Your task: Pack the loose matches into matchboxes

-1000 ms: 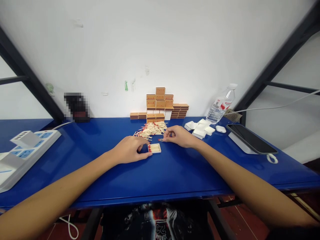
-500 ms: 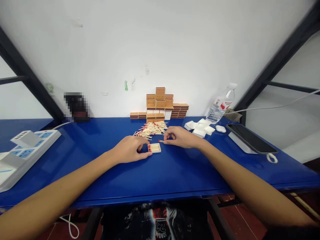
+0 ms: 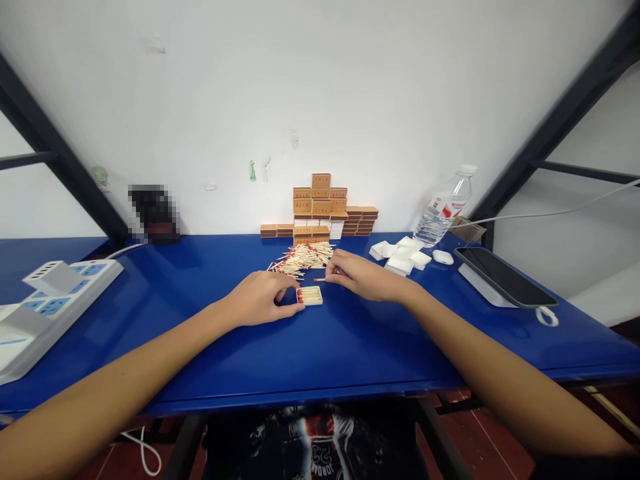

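Left hand (image 3: 260, 298) clamped on tray (image 3: 321, 297) by its left end, well in from table (image 3: 300, 363) front edge, open blue surface between. Right hand (image 3: 363, 275) pinches match (image 3: 320, 279) just beyond tray's far edge; pile (image 3: 307, 256) near behind. Counts: one tray, one pinched match, one bottle (image 3: 434, 225), one phone (image 3: 505, 277), one pile (too jumbled to count).

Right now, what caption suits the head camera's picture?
Left fingers hold a small tray of matches; right fingers pinch a match near a loose pile.

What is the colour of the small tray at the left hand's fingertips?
The tray is white; it shows best in the head view.
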The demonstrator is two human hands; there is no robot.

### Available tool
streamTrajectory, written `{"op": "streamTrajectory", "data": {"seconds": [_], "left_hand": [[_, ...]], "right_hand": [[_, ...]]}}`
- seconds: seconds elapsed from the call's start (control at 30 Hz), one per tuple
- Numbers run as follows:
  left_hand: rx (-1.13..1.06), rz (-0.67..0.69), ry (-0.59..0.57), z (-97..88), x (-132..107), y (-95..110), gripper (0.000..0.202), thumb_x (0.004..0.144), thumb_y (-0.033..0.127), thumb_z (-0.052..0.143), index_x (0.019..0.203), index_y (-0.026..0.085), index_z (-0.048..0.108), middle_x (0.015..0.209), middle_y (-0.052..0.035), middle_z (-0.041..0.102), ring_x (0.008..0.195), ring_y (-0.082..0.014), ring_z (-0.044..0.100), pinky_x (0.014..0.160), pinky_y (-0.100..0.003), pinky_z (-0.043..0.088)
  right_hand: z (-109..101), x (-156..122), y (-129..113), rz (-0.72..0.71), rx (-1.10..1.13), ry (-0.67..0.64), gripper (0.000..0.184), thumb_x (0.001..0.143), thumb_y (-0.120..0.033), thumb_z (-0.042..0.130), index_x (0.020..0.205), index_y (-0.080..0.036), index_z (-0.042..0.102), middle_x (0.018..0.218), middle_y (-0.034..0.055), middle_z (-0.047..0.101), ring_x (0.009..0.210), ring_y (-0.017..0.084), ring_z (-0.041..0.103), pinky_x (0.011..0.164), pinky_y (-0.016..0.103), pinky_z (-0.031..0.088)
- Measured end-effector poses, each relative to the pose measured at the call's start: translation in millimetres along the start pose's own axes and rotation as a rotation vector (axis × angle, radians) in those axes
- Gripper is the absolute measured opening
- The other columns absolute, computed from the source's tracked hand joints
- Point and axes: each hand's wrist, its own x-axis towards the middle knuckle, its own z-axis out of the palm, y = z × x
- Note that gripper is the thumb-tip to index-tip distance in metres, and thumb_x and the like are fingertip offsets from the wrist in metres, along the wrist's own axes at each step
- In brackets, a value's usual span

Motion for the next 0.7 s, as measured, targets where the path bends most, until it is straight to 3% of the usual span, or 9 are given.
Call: {"op": "streamTrajectory", "data": {"seconds": [0.3, 0.53, 0.7], "left_hand": [[0.02, -0.011, -0.017, -0.3, 1.4, 0.3, 0.033, 0.093, 0.049, 0.065, 0.105, 0.02, 0.074, 0.065, 0.0034, 0.06, 0.057, -0.0128, 0.056, 0.055, -0.026, 0.035], [0.022, -0.014, -0.023, -1.3, 1.0, 1.2, 0.034, 0.095, 0.05, 0.064, 0.105, 0.019, 0.074, 0.066, 0.0024, 0.061, 0.057, -0.0132, 0.057, 0.055, -0.026, 0.035], [0.013, -0.007, -0.005, 0.1, 0.1, -0.7, 0.033, 0.094, 0.049, 0.065, 0.105, 0.02, 0.073, 0.065, 0.003, 0.061, 0.057, -0.013, 0.057, 0.056, -0.026, 0.036]], "right_hand": [[13.4, -1.2, -33.8, -0.021, -0.015, -0.078, 0.01, 0.102, -0.025, 0.052, 0.099, -0.02, 0.06, 0.106, 0.0085, 0.06, 0.091, 0.021, 0.058, 0.081, 0.034, 0.046], [18.5, -0.1, -38.6, -0.01, -0.063, -0.036, 0.006, 0.101, -0.022, 0.056, 0.099, -0.019, 0.061, 0.109, 0.0091, 0.059, 0.086, 0.019, 0.058, 0.076, 0.031, 0.045], [10.8, 0.1, -34.9, -0.031, -0.055, 0.017, 0.005, 0.098, -0.022, 0.059, 0.098, -0.021, 0.064, 0.105, 0.0076, 0.06, 0.088, 0.019, 0.059, 0.076, 0.031, 0.045]]}}
